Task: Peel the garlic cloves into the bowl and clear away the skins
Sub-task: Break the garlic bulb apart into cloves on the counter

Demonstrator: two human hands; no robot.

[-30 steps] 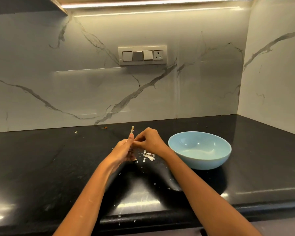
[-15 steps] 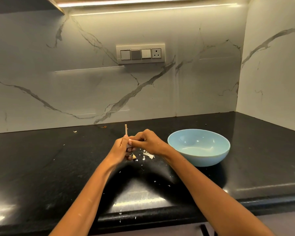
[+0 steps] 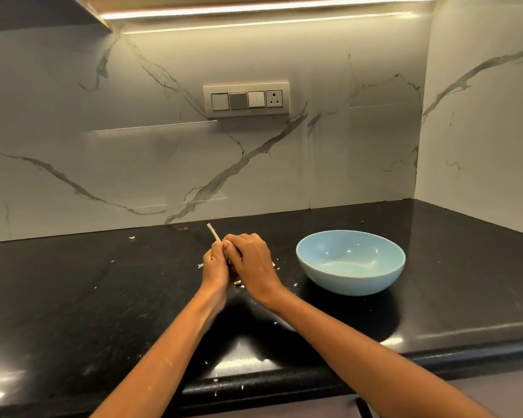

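Blue bowl [image 3: 350, 262], one; two hands [image 3: 236, 260] clasp one garlic stalk [image 3: 213, 232].

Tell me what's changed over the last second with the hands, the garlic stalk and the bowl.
The right hand has closed over the left hand, both gripping the garlic. The pale stalk, earlier tilted right, now leans left. The blue bowl stays put and looks empty; skin flakes remain on the counter.

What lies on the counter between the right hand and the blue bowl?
In the head view, only a few small white skin scraps lie on the black counter between the right hand and the blue bowl; nothing larger.
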